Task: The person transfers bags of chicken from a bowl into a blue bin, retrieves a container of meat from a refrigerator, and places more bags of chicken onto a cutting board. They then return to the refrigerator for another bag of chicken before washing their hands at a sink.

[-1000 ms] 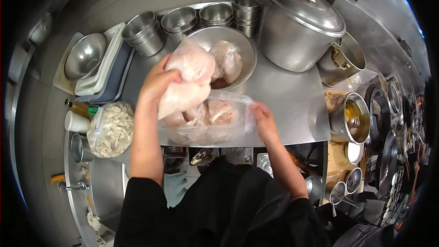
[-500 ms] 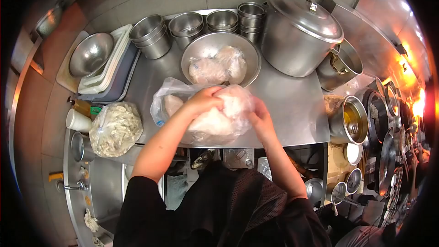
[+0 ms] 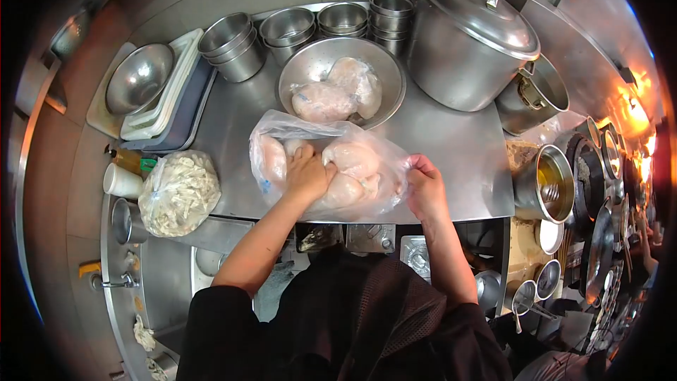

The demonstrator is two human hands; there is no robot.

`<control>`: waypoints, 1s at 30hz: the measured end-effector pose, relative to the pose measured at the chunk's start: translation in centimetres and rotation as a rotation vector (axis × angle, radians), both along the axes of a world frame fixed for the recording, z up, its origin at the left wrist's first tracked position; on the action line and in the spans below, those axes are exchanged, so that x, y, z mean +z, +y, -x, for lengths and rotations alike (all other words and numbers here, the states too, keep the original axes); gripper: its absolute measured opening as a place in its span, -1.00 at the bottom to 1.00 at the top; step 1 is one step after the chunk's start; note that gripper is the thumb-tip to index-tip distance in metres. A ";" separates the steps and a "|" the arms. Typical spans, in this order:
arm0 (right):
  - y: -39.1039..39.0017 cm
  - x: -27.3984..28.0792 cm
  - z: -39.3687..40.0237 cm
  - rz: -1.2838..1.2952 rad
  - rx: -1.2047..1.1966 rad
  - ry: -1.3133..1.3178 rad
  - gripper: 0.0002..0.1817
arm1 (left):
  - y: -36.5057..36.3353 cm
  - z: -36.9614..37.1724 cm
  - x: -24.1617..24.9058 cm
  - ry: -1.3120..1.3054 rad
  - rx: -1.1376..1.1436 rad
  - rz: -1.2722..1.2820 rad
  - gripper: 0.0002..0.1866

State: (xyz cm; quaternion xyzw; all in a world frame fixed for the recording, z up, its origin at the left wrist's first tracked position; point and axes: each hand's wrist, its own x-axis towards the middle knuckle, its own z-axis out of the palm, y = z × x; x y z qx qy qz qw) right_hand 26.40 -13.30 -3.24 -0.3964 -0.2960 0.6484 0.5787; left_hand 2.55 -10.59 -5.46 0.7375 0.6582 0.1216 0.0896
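Note:
A clear plastic bag with pale raw meat pieces lies on the steel table, in front of a wide steel bowl. My left hand rests among the meat pieces at the bag's left part, fingers spread. At the bag's right edge, my right hand pinches the plastic between thumb and fingers. Inside the bowl sit bagged pale lumps, pressed against each other.
Stacked steel pots and a big lidded pot line the back. A bag of pale strips and a white cup stand left. An oil pot and flames are right.
My right hand has moved right and down, stretching the bag's edge sideways. My left hand has shifted slightly onto the meat's left side. The meat pieces are more spread out and visible.

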 end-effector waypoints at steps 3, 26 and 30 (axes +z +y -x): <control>0.2 0.9 0.6 -0.005 0.104 0.047 -0.73 | -0.9 -1.9 -1.0 0.035 0.060 -0.004 -0.53; -0.6 0.5 -1.8 0.076 0.180 0.136 -0.77 | -10.8 8.2 6.4 0.033 -0.402 0.321 -0.80; -0.7 0.9 -1.8 0.015 0.170 0.069 -0.76 | -3.5 7.5 13.2 -0.159 -0.415 0.055 -0.76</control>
